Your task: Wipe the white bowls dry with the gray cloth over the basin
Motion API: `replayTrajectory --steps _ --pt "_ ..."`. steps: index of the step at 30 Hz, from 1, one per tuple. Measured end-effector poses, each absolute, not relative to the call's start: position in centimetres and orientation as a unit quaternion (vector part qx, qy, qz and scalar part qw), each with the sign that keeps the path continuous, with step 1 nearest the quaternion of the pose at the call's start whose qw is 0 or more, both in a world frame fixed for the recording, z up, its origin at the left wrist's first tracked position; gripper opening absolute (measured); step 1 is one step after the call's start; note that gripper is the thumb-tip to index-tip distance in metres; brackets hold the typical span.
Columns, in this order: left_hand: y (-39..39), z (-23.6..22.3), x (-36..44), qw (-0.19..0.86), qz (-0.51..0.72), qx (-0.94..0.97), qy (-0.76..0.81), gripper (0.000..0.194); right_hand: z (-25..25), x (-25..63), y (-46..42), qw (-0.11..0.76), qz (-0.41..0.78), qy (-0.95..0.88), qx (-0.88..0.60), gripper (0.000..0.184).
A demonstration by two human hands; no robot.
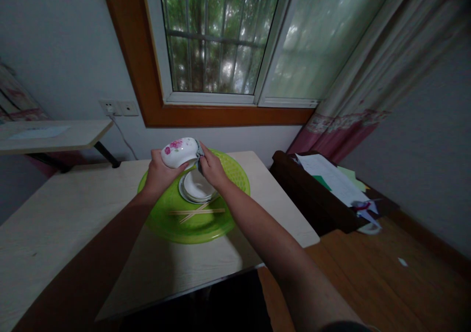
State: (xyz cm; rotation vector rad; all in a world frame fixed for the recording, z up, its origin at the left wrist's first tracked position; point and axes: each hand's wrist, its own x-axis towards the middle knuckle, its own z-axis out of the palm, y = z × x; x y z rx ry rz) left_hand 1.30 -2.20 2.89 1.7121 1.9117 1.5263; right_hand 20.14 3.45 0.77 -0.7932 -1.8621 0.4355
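Observation:
A white bowl with pink flowers (181, 152) is held tilted on its side above a green basin (162, 229). My left hand (161, 172) grips it from the left, thumb along its lower edge. At its right rim, my right hand (212, 167) is closed on a dark greyish cloth (199, 155) pressed against the bowl. Below the hands, a small white bowl (198, 184) rests on stacked white dishes (182, 192) inside the basin. Several wooden chopsticks (196, 212) lie crossed in front of the stack.
The basin stands on a pale wooden table (206, 261). At left is a raised shelf (73, 131) on black legs. A dark wooden cabinet (312, 199) with papers (331, 175) stands to the right. Behind the table are a barred window (221, 42) and a curtain (353, 82).

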Motion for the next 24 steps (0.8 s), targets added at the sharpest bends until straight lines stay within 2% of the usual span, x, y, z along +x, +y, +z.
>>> replayTrajectory --steps 3,10,13,17,20,24 --pt "-2.2 2.8 1.4 0.074 0.493 0.586 0.639 0.076 1.4 20.0 2.8 0.511 0.13 -0.801 -0.283 0.058" --pt "-1.7 2.2 1.0 0.083 0.471 0.613 0.629 0.068 3.0 19.4 1.0 0.45 0.06 -0.866 -0.209 0.058" --pt "-1.8 2.2 1.1 0.069 0.482 0.605 0.63 0.069 3.0 19.4 1.2 0.469 0.093 -0.849 -0.225 0.055" --pt "-2.1 2.6 1.3 0.058 0.51 0.584 0.629 0.073 1.9 19.8 2.4 0.517 0.199 -0.784 -0.281 0.055" --pt "-2.3 2.8 1.3 0.069 0.528 0.572 0.625 0.074 0.9 20.1 3.2 0.507 0.282 -0.748 -0.324 0.057" --pt "-2.2 2.8 1.2 0.074 0.525 0.572 0.626 0.075 0.6 20.2 3.3 0.509 0.296 -0.736 -0.334 0.058"
